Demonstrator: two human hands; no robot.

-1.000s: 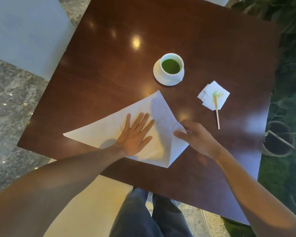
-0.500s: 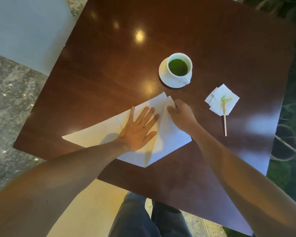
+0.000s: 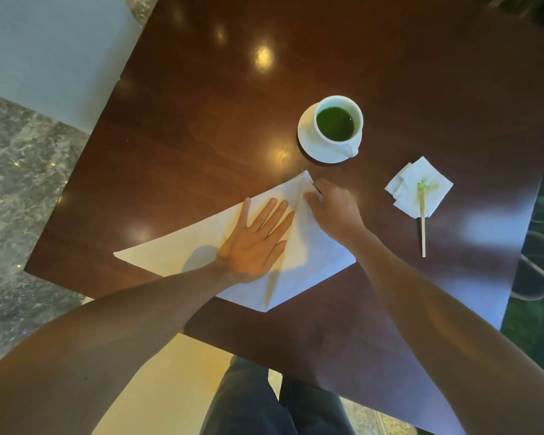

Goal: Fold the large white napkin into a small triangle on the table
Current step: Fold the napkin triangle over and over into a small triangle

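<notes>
On the dark glossy wooden desk [image 3: 201, 127] lies the large white paper napkin [image 3: 176, 252], partly folded. The left hand [image 3: 255, 243] presses it flat, fingers spread; the right hand [image 3: 333, 208] pinches the folded corner at the top. A white cup of green tea [image 3: 338, 122] stands nearby.

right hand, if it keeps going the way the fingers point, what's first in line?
The right hand points up-left over the napkin tip. Beyond the tip there is only bare table; the cup and saucer sit off to the right of that line, as far as one view shows.
</notes>
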